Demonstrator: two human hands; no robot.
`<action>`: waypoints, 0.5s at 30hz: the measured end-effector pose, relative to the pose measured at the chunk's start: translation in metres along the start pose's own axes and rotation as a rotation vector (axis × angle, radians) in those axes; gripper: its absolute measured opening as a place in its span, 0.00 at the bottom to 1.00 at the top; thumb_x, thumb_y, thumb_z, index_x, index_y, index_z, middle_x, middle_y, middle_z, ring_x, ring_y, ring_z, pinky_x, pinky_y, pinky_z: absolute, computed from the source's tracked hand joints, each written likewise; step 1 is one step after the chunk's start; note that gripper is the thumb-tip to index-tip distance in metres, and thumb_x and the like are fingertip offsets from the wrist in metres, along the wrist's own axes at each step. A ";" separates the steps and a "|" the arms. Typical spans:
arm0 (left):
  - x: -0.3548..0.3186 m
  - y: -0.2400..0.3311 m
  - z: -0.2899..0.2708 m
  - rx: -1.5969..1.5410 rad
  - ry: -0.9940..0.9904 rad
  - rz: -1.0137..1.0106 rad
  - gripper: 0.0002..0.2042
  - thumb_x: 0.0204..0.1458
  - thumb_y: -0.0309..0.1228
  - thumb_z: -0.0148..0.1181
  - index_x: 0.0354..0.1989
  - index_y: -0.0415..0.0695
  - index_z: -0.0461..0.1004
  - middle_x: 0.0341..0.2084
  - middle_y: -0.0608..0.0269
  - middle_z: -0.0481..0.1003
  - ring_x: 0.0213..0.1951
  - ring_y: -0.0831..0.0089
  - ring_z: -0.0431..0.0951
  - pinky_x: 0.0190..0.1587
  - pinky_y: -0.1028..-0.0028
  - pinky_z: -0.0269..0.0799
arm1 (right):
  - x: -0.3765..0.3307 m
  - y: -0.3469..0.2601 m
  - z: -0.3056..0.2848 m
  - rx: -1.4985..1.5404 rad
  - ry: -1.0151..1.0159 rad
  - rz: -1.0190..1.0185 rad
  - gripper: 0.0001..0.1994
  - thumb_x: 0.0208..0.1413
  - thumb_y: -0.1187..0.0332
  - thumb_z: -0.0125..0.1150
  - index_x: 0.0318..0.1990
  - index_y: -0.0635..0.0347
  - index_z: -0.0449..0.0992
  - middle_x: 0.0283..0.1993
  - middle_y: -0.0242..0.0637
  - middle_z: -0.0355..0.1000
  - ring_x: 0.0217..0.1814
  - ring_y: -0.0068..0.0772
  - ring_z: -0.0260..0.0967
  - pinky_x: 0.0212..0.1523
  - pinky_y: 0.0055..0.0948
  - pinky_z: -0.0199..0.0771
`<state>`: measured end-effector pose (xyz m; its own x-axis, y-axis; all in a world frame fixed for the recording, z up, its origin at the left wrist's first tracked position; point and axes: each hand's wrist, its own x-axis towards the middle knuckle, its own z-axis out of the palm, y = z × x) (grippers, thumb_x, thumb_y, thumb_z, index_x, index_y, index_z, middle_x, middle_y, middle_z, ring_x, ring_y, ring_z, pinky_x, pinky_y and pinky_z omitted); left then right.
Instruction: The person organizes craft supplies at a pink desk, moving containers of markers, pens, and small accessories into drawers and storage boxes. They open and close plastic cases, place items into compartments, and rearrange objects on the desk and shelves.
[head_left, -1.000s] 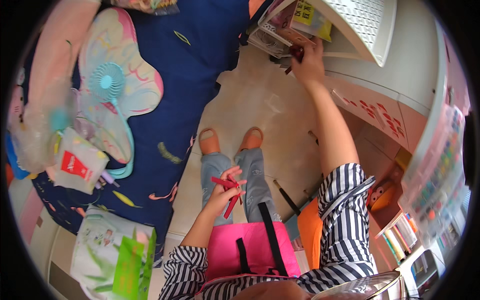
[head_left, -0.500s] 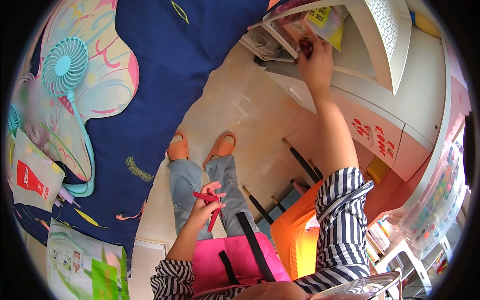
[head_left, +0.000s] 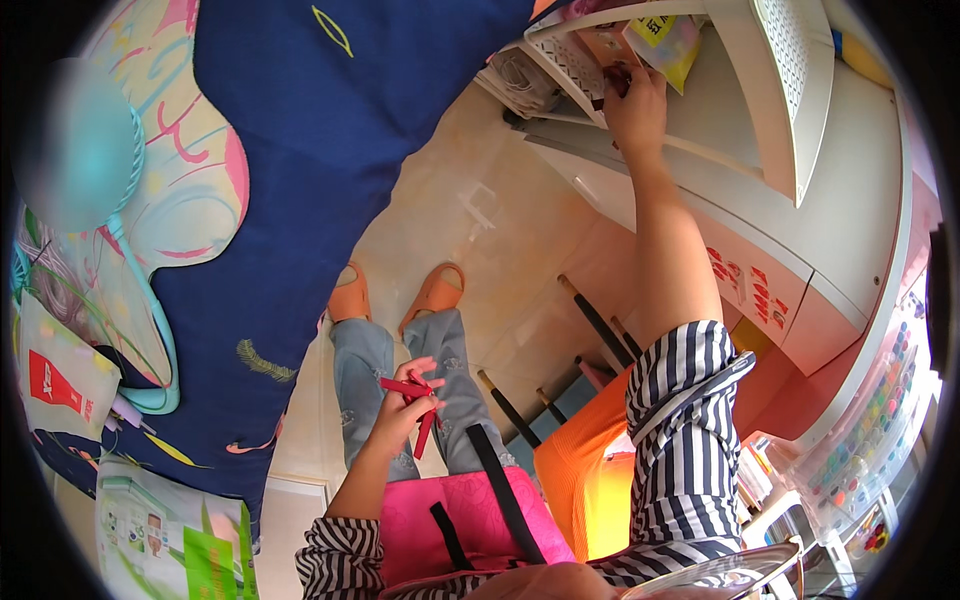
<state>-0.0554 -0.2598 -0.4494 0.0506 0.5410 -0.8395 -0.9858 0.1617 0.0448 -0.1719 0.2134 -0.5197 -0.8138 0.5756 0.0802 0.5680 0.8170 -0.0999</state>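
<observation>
- Having a pink cloth with black straps across the lap, nearest of all; could perhaps catch a loose strap if leaning farther.
- Holding crossed red strips in the left hand, just above the knees, with fingers partly spread and only a loose-looking pinch; might let one slip to the floor if spreading the fingers more.
- Stretching past an orange stool, near right, with dark legs pointing out over the floor; could knock a leg or foot on these if stepping right.
- Keeping to a narrow strip of floor between a dark blue bed cover on the left and a white cabinet on the right; leaves little room to turn.
- Reaching far right with the right hand, fingers curled closed around a dark red thing, grip partly hidden, at the edge of a white holed basket.
- Working tight against a pink box and a yellow-and-clear packet; could push either over, or snag the dark red thing on the rim, if pulling back quickly.
</observation>
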 end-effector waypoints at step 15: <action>0.014 0.011 0.015 0.070 0.089 0.064 0.24 0.52 0.20 0.56 0.58 0.45 0.59 0.52 0.63 0.63 0.48 0.77 0.69 0.49 0.76 0.68 | -0.010 -0.048 -0.004 1.020 0.007 0.422 0.28 0.50 0.66 0.67 0.54 0.65 0.58 0.51 0.47 0.67 0.52 0.33 0.66 0.52 0.29 0.67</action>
<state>-0.0635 -0.2386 -0.4525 -0.0299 0.4771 -0.8783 -0.9728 0.1880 0.1352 -0.1910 0.1687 -0.5118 -0.5754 0.8044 -0.1475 0.4292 0.1435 -0.8918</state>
